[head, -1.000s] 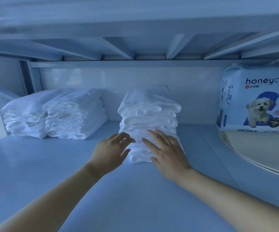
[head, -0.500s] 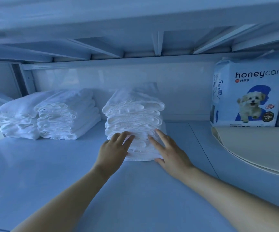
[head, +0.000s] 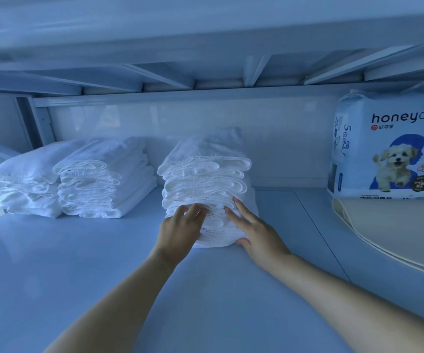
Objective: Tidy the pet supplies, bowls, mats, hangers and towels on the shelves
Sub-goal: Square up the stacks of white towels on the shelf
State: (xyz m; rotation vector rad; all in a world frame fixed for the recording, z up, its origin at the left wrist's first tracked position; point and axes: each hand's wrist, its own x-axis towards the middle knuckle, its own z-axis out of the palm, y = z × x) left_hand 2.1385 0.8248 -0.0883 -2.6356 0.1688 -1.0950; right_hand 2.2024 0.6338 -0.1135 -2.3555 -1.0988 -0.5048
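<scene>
A pale, smooth shelf board fills the lower half of the frame, roofed by the ribbed underside of the shelf above and backed by a glossy white wall panel. At the centre of the frame, a tall stack of folded white towels is set upright on the board, and both bare hands are laid against its front. The left hand is pressed to the lower left of the stack with its fingers close together and nearly straight, nothing being gripped. The right hand is placed on the lower right, its fingers spread wide and flat on the folds, its thumb held at the base of the stack.

At the left of the frame, two lower stacks of folded white towels are seen touching each other, well apart from the centre stack. At the right edge, a blue-and-white plastic pack printed with "honeycare" and a fluffy dog is stood against the wall, with a flat beige mat laid in front of it.
</scene>
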